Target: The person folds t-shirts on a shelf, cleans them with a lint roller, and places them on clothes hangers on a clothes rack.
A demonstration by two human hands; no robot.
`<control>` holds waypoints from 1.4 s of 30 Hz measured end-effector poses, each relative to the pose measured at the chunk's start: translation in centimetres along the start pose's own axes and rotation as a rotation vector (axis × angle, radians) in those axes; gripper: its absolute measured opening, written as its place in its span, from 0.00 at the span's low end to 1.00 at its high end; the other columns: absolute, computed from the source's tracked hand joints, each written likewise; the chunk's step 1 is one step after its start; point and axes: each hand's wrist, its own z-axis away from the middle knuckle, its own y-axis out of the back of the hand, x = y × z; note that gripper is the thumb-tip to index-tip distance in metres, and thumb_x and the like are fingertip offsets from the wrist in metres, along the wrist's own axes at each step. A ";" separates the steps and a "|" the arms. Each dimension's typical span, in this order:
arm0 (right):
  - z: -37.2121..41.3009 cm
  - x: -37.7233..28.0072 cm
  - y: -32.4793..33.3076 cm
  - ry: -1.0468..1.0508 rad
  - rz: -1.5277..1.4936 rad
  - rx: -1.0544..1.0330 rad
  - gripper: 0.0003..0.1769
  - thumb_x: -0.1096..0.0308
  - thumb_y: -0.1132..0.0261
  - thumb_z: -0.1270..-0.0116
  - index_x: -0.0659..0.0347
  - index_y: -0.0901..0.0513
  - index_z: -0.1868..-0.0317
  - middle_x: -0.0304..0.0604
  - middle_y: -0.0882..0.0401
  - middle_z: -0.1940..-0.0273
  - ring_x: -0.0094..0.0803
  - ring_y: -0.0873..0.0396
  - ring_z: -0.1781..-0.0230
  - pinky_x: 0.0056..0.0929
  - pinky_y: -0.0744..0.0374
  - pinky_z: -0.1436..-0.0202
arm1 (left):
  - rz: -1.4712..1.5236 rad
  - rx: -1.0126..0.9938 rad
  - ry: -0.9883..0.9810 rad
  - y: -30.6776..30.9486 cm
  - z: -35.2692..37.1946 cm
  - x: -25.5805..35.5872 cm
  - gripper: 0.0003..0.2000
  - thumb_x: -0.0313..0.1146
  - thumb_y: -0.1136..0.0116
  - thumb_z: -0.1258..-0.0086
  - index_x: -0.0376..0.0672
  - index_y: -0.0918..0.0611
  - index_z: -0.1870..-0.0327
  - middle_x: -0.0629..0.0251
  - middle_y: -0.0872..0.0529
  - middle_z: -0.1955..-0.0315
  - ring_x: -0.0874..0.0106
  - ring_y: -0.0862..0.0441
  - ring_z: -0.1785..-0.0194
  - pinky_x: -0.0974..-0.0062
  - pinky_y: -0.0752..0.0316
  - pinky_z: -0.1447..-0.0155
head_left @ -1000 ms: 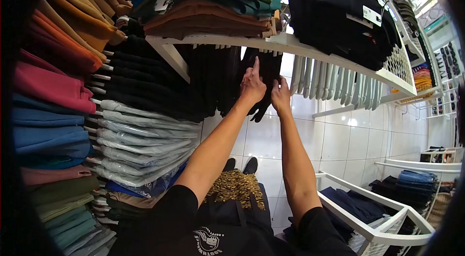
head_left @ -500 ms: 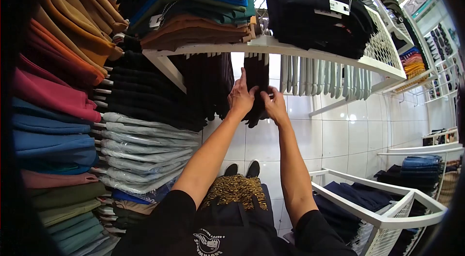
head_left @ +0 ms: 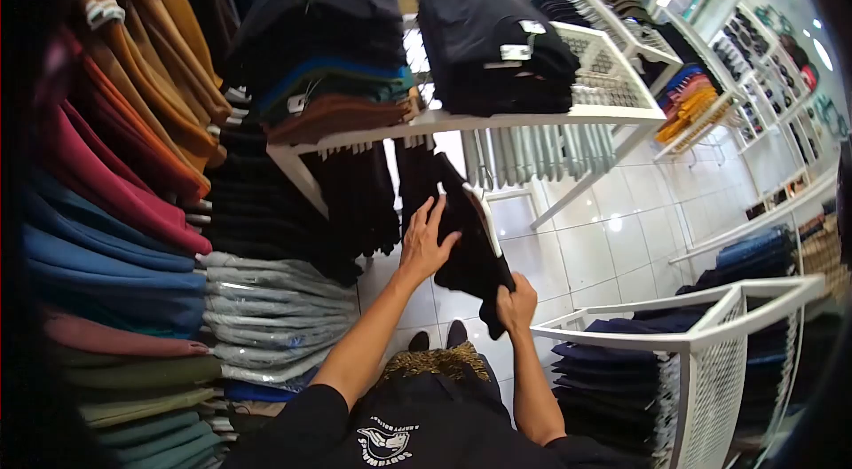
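A black garment on a white hanger [head_left: 470, 234] is off the rail and tilted in front of me. My left hand [head_left: 424, 238] lies flat against its left side, fingers spread. My right hand [head_left: 515, 305] grips its lower end. Above, more black garments [head_left: 355, 194] hang under a white shelf [head_left: 497, 118].
Folded black clothes [head_left: 488, 43] and a mixed dark stack [head_left: 324, 52] sit on the shelf. Folded coloured garments [head_left: 115, 229] fill the left wall. A white wire basket rack [head_left: 710, 336] with dark jeans stands at the right. White tiled floor [head_left: 586, 247] lies below.
Both hands came down from the rail under the shelf, bringing the black garment on its hanger out and lower. The view has tilted upward and left.
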 end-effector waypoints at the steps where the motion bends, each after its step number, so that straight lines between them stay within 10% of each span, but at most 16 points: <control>1: 1.0 0.1 2.0 -0.002 -0.040 0.020 0.10 0.68 0.39 0.44 0.62 0.18 0.63 0.57 0.20 0.67 0.61 0.20 0.65 0.51 0.22 0.58 | -0.033 -0.006 -0.068 0.9 0.1 2.2 0.40 0.43 0.29 0.32 0.45 0.35 0.20 0.45 0.34 0.25 0.46 0.34 0.24 0.54 0.36 0.23; 9: 6.2 -5.4 19.9 0.022 -0.048 0.067 0.08 0.71 0.37 0.49 0.66 0.17 0.69 0.55 0.20 0.73 0.45 0.19 0.73 0.37 0.22 0.66 | 0.085 0.044 -0.579 4.2 -0.9 15.1 0.25 0.41 0.31 0.32 0.43 0.21 0.36 0.53 0.20 0.36 0.50 0.28 0.28 0.48 0.39 0.23; 13: 10.2 -7.7 25.9 -0.013 0.012 0.122 0.10 0.71 0.35 0.50 0.67 0.15 0.67 0.53 0.18 0.72 0.45 0.17 0.71 0.35 0.20 0.63 | 0.212 -0.134 -0.663 6.8 0.9 21.5 0.08 0.30 0.33 0.36 0.42 0.17 0.57 0.57 0.11 0.64 0.54 0.13 0.55 0.56 0.22 0.45; 16: 13.7 -8.1 29.1 0.180 0.097 0.412 0.14 0.77 0.31 0.48 0.66 0.15 0.58 0.50 0.17 0.65 0.42 0.16 0.66 0.33 0.20 0.57 | 0.242 -0.204 -0.618 8.3 3.9 25.3 0.11 0.29 0.30 0.38 0.41 0.18 0.57 0.51 0.12 0.66 0.50 0.13 0.61 0.59 0.21 0.58; 23: 23.5 -6.8 36.2 0.251 0.222 0.663 0.20 0.74 0.24 0.43 0.62 0.15 0.48 0.50 0.18 0.58 0.49 0.18 0.57 0.38 0.20 0.51 | 0.275 -0.411 -0.694 9.5 12.1 33.1 0.14 0.30 0.29 0.36 0.38 0.19 0.52 0.49 0.11 0.65 0.51 0.10 0.59 0.60 0.18 0.54; 42: 52.0 4.6 53.4 0.041 0.259 0.799 0.22 0.70 0.23 0.38 0.66 0.16 0.45 0.50 0.16 0.51 0.47 0.17 0.48 0.38 0.22 0.40 | 0.408 -0.551 -0.764 3.4 39.6 53.4 0.20 0.49 0.29 0.33 0.42 0.18 0.52 0.51 0.10 0.66 0.48 0.12 0.57 0.56 0.20 0.53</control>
